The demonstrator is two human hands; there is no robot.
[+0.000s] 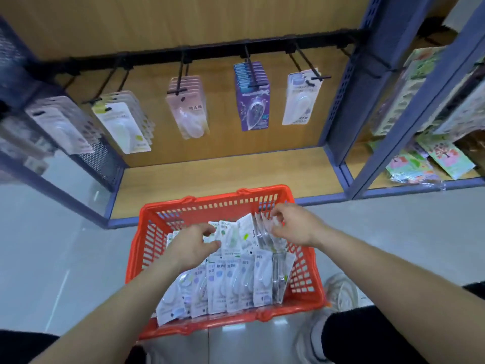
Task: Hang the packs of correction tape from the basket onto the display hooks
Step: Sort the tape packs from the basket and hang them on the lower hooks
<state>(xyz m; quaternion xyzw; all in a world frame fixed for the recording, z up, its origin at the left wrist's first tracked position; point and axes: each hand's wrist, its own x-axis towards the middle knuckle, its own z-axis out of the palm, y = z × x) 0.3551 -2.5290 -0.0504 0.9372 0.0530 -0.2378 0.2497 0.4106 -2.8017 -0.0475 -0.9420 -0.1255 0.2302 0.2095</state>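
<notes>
Both hands reach into the red basket (141, 245) of packs of correction tape (236, 282)

The left hand (193, 245) has its fingers curled, thumb and forefinger pinching a pack's edge near the middle of the pile; the right hand (295, 227) pinches the tops of several packs leaning at the far right corner; the remaining packs stand in a row nearer the person; the display hooks (181, 74) above already carry other packs.

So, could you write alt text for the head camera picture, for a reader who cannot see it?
Seen from above, a person's left hand and right hand reach into a red basket on the floor, their fingers curled on the packs of correction tape standing in it. Behind it, display hooks on a shelf rail carry hanging packs.
</notes>
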